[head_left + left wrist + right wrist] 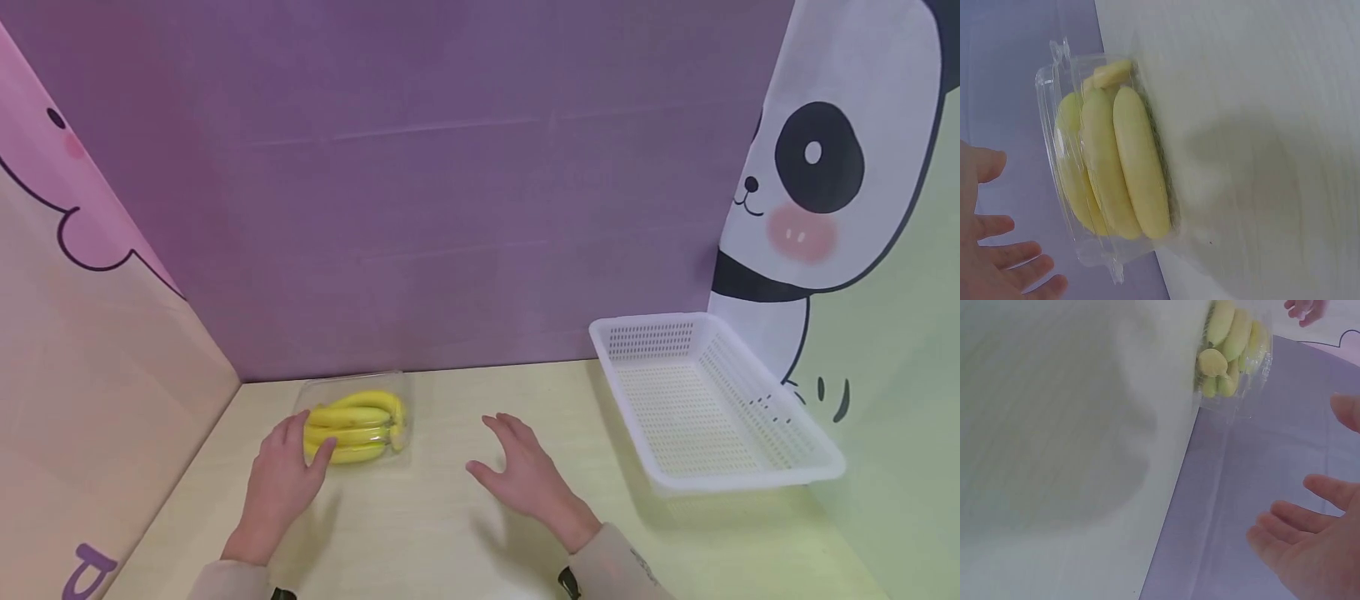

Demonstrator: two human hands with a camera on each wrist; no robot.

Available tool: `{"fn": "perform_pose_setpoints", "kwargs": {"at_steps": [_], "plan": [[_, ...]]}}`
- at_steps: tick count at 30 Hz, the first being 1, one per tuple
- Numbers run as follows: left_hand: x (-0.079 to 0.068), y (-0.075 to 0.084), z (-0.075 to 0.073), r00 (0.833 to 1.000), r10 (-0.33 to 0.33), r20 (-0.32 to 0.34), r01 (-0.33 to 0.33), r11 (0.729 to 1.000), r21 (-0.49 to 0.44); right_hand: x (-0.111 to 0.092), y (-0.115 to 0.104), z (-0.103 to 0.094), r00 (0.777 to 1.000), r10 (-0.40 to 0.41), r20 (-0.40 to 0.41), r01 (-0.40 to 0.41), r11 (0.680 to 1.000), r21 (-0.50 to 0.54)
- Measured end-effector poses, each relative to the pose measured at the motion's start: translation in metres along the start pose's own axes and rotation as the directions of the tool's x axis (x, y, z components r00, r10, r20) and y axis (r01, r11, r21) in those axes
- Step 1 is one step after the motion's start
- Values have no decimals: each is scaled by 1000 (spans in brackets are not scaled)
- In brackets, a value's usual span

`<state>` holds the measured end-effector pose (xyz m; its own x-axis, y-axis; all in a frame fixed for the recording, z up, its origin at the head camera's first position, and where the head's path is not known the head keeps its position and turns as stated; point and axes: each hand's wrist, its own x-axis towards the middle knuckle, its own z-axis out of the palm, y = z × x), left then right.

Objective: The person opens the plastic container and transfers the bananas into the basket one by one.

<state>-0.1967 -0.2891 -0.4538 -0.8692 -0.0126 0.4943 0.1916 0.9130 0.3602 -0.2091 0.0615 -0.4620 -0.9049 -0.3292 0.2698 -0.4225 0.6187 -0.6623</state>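
Several yellow bananas (351,435) sit in a clear plastic box (1047,109) on a pale surface (397,542). Clock read from mid-frame of the head view, 12 pointing away from the person: box lies between 7 and 8 o'clock, close to the purple backdrop (465,208). Stem end of the bananas faces 3 o'clock. Both wrist views show clear plastic over the fruit.

Left hand (279,479): fingers loosely extended, thumb apart from them, grip empty. Box just beside it, toward its 2 o'clock. In the head view thumb and fingertips overlap the bananas' 9 o'clock end; left wrist view shows a gap between fingers and plastic, so not touching.

Right hand (528,479): raised above the surface, fingers extended, thumb spread away, grip likewise empty. Box at its 10 o'clock, apart from it. Shadow of the hand falls at its 7 o'clock.

White perforated basket (750,481) stands well apart from the right hand, between its 2 and 3 o'clock; long sides run roughly 11 to 5, far end near the backdrop.

Side panels: panda print (817,237) between 2 and 3 o'clock, pink printed figure (52,158) at 10. Pale sleeves (611,567) on both arms.
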Motion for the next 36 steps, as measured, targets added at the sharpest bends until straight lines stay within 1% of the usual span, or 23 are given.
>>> {"fn": "perform_pose_setpoints", "kwargs": {"at_steps": [2, 4, 9, 15, 18, 21, 26, 31, 36], "plan": [[3, -5, -1, 999, -21, 26, 21, 1000, -3, 3, -2, 0, 1000, -7, -7, 7, 1000, 1], [5, -9, -3, 996, -58, 68, 58, 998, -9, 5, -2, 0, 1000, -12, -10, 12, 1000, -1], [10, -20, -4, 979, -130, 155, 137, 990, -34, 10, -3, 2, 1000, -11, -2, 11, 1000, 24], [16, -29, -3, 967, -156, 204, 177, 981, -86, 13, -3, 7, 1000, 0, 19, -1, 997, 72], [18, -33, -3, 955, -170, 241, 199, 975, -101, 15, -4, 10, 1000, -2, 23, 0, 996, 86], [20, -36, -3, 938, -193, 289, 233, 966, -112, 17, -6, 12, 1000, -1, 23, -1, 996, 88], [25, -40, 0, 909, -220, 353, 288, 945, -153, 19, -5, 14, 1000, 7, 25, -9, 995, 96], [30, -46, 5, 879, -238, 413, 352, 909, -225, 22, -5, 19, 999, 17, 31, -20, 992, 123], [33, -50, 8, 849, -275, 451, 415, 876, -245, 25, -5, 26, 998, 41, 43, -47, 987, 155]]}}
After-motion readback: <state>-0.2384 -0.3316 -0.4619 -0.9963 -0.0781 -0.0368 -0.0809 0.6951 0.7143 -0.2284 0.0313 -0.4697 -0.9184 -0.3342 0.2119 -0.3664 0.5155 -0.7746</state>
